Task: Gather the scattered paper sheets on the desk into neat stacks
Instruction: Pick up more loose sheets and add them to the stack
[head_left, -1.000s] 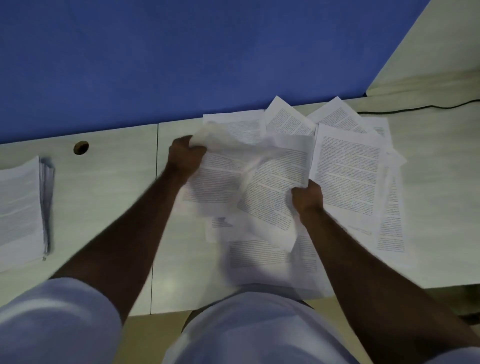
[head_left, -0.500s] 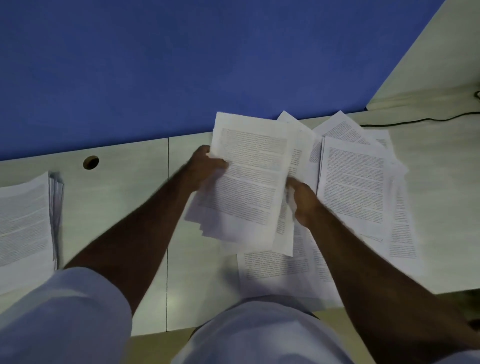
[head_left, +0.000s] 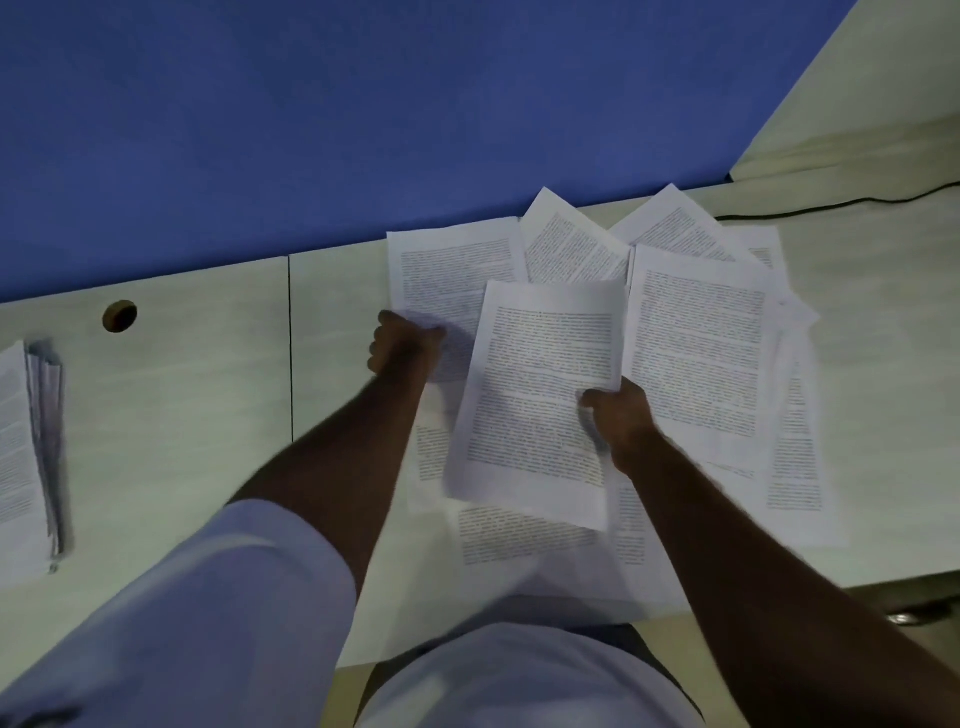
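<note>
Since 0.5 s ago: left hand (head_left: 402, 349) let go of held sheets (head_left: 540, 400), now on far-left sheet (head_left: 441, 275) w/ fingers curled; whether it pinches the paper, can't tell. Right hand (head_left: 621, 415) grips held sheets at right edge, thumb on top, fingers under. Bundle sits tilted above scattered sheets (head_left: 701, 353) mid-desk (head_left: 208, 415). Done stack (head_left: 26, 457) at far left, well apart.

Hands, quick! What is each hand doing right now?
Left hand: fingers curled, resting on a sheet lying on the desk; whether it grips that sheet cannot be told.
Right hand: holding a bundle of papers by its right edge.
</note>
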